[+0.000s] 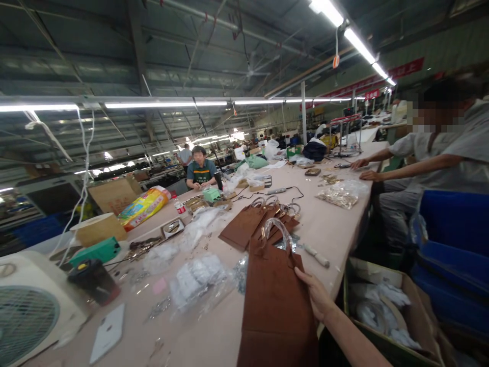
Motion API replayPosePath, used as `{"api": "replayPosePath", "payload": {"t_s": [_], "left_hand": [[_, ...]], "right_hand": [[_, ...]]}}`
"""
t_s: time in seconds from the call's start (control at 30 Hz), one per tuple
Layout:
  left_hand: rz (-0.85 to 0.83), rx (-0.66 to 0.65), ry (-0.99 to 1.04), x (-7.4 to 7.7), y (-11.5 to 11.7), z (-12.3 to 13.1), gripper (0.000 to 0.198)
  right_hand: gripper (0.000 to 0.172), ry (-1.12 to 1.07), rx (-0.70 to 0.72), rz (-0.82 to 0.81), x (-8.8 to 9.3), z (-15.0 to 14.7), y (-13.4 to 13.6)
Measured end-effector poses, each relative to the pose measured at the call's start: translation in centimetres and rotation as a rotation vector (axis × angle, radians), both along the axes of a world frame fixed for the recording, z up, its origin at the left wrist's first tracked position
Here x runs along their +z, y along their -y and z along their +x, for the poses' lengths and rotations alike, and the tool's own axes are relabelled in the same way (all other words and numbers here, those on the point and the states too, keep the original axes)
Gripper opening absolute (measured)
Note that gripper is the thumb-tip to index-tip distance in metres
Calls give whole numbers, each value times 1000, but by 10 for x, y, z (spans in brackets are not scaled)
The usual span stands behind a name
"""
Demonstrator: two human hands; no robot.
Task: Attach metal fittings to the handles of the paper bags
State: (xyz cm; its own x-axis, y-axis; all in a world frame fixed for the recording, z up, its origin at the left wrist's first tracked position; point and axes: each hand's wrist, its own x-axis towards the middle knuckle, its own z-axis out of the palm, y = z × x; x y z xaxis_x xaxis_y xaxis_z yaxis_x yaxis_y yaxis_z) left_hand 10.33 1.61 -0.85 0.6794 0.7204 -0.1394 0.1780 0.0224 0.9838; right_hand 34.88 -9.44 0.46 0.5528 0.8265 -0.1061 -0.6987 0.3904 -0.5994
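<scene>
My right hand grips the right edge of a brown handbag near its upper corner. The thumb lies on the front panel, and the other fingers are mostly hidden behind the bag. The bag stands upright at the front of the table, its lower end cut off by the picture's edge. Its handle, wrapped in clear plastic, arches above the top. Just beyond it lie several more brown bags with wrapped handles. A light-handled tool rests to the right of the held bag. My left hand is out of view.
On the table are clear plastic bags, a white phone, a dark bottle and a fan. A carton and blue bins stand to the right. One co-worker sits at right, another across.
</scene>
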Motion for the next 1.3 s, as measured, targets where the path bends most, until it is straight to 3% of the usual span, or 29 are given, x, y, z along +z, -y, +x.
{"api": "replayPosePath", "payload": {"t_s": [0.17,0.3,0.5,0.6,0.77,0.9,1.0,1.1,1.2,1.3], "left_hand": [[-13,-18,27,0,0,-4,33],[-42,-8,126,3,-2,-12,42],[-382,174,425,1,-22,-26,51],[-435,160,556,5,-20,-27,54],[-319,233,655,22,-13,-36,74],[-101,254,482,19,-29,-62,95],[112,373,212,11,-43,-83,78],[296,497,36,5,-51,-97,60],[344,568,-14,4,-52,-103,51],[331,577,17,5,-50,-102,48]], "right_hand": [[43,-30,-47,-50,-7,5,1],[46,24,9,-55,-6,2,4],[53,170,118,-139,-11,-2,6],[54,249,175,-173,-12,-9,5],[59,398,280,-204,-10,-39,-3],[60,661,306,-185,-5,-70,-16],[56,843,239,-213,-4,-89,-24],[55,905,86,-305,-13,-90,-31],[55,958,-113,-395,-25,-70,-35],[54,1207,-324,-469,-34,-37,-42]]}}
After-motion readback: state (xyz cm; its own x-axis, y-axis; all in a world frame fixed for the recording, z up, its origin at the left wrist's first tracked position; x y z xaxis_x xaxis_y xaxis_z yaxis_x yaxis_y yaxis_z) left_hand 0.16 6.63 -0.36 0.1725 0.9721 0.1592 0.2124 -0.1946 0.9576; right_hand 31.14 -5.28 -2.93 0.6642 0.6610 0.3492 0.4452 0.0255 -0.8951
